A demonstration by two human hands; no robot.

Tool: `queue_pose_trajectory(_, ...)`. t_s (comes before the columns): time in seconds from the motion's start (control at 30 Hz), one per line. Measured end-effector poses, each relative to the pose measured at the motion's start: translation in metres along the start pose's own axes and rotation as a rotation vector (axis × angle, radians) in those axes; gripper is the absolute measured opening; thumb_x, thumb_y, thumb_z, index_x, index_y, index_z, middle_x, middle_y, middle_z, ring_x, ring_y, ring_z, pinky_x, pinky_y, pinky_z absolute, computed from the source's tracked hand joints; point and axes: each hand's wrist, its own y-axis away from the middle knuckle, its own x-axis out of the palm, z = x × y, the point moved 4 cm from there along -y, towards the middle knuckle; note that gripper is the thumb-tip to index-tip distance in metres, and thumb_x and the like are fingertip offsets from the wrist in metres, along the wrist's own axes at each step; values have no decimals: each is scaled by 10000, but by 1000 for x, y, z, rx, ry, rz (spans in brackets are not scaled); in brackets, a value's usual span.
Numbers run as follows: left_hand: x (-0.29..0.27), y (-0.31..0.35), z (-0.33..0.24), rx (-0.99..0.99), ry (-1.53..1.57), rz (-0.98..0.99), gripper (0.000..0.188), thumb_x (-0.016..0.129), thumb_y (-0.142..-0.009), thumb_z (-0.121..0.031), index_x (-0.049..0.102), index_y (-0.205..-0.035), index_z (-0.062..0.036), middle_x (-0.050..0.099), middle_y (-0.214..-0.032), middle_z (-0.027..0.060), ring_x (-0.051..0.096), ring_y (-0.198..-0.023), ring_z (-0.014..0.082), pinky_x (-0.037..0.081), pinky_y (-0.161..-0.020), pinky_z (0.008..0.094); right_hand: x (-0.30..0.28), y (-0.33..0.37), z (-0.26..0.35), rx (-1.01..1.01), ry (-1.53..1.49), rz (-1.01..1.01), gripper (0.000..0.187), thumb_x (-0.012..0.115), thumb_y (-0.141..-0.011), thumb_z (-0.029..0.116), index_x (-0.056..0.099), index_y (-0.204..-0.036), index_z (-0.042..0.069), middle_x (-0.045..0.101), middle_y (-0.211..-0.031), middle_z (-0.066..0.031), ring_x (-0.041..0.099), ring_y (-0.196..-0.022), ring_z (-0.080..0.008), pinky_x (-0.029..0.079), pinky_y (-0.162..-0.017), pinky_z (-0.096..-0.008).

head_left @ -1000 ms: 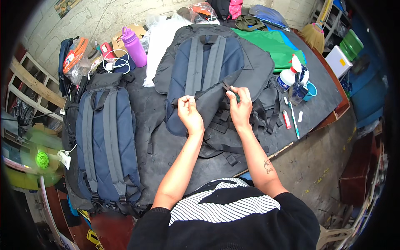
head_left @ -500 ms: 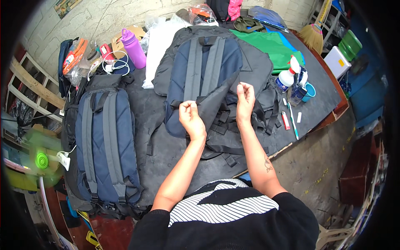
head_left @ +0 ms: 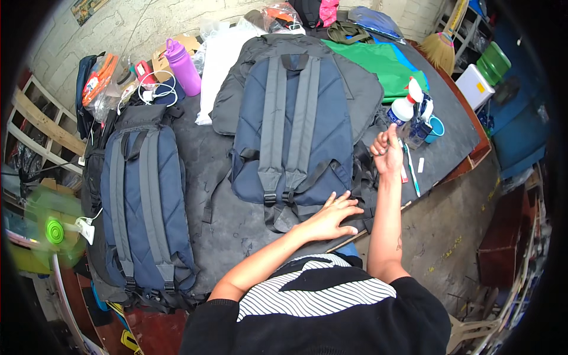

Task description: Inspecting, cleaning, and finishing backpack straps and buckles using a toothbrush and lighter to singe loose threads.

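In the middle of the table lies a navy backpack back panel (head_left: 331, 127) with two grey shoulder straps, spread flat over a larger dark grey fabric piece (head_left: 361, 77). My left hand (head_left: 331, 218) is open, fingers spread, at the panel's lower right corner and the black webbing there. My right hand (head_left: 386, 152) is raised to the right of the panel, thumb and fingers closed together. Whatever it may hold is too small to make out. Close by it are a white spray bottle (head_left: 402, 110) with a red nozzle and a toothbrush (head_left: 411, 168).
At the left a matching navy backpack (head_left: 131, 207) lies straps up. A purple bottle (head_left: 183, 70), white cables and white fabric (head_left: 220, 77) are behind. Green fabric (head_left: 387, 71) and a light-blue cup (head_left: 436, 130) are on the right. A fan (head_left: 54, 231) stands far left.
The panel's lower right side, folded up before, now lies flat. My left hand let go and moved down to the right, fingers spreading. My right hand moved right, off the panel.
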Motion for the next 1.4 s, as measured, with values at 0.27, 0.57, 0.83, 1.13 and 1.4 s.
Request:
queue_pose_trajectory(0.27,-139,37,55,-127,-261,-933,334,659,-810,-179,601,-1118,-65,562,-1198,158,466,-1220,322,373,-1006,410,19,-16,-10,-129,873,-170,328,754,-753,203,618,-967,-6,615,-849,-47,564,-790,-113,447,-676,-256)
queue_pose_trajectory(0.57,-84,46,67,-525,-657,-499,950,634,-763,-544,181,-1475,-107,81,-1507,260,128,-1365,477,125,-1086,581,29,-64,-32,-91,1392,-276,239,724,-744,250,682,-833,32,673,-737,-155,670,-781,-270,485,-751,-399)
queue_pose_trajectory(0.83,-52,52,33,-579,-568,-439,797,533,-865,-504,228,-1455,-64,89,-1484,307,70,-1359,511,79,-1071,621,-57,-26,14,-322,1353,-548,451,740,-773,381,574,-777,-38,555,-674,-103,548,-702,-198,448,-690,-326)
queue_pose_trajectory(1.13,-149,1,19,-46,-428,-908,199,589,-836,-107,614,-1025,-51,534,-1139,161,416,-1243,372,320,-1027,468,-88,42,6,-472,1209,-508,341,631,-876,194,516,-1108,-28,550,-1083,-131,496,-1016,-220,376,-928,-330)
queue_pose_trajectory(1.4,-233,-145,100,-41,-558,-908,116,626,-788,-106,667,-891,-72,601,-916,86,542,-969,289,408,-830,400,20,92,-70,-512,1222,-109,251,588,-846,75,503,-1058,-30,489,-989,-153,508,-910,-274,419,-821,-354)
